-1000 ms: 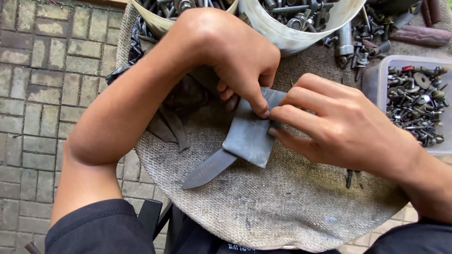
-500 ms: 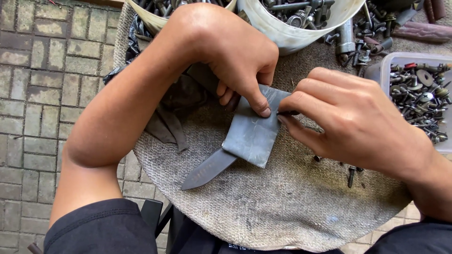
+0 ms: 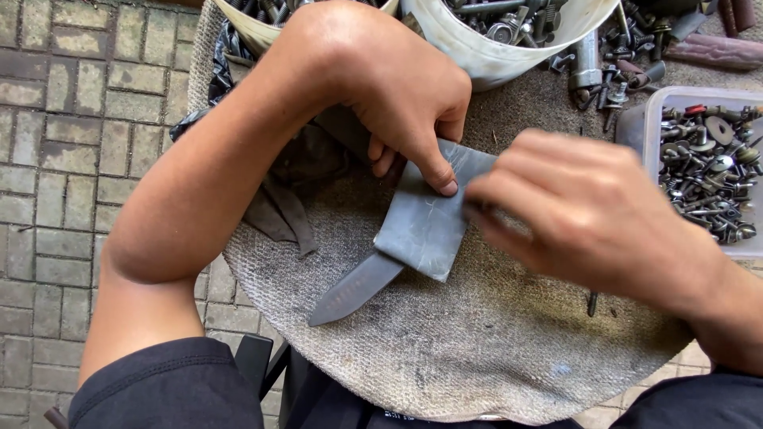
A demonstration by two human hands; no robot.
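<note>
Bright, even daylight here, soft shadows under the arms; the right hand (image 3: 588, 210) smears with motion blur, everything else stays sharp.

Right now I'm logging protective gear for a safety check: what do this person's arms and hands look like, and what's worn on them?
Both hands are bare: the left hand and right hand wear no gloves, rings or watch. The forearms are uncovered too. Only short dark sleeves show, ending above the elbow. The right hand is motion-blurred, so fine details there can't be checked.

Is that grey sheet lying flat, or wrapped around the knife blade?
Wrapped. The grey sheet folds over the knife blade, whose tip sticks out below; the left hand presses it down.
</note>
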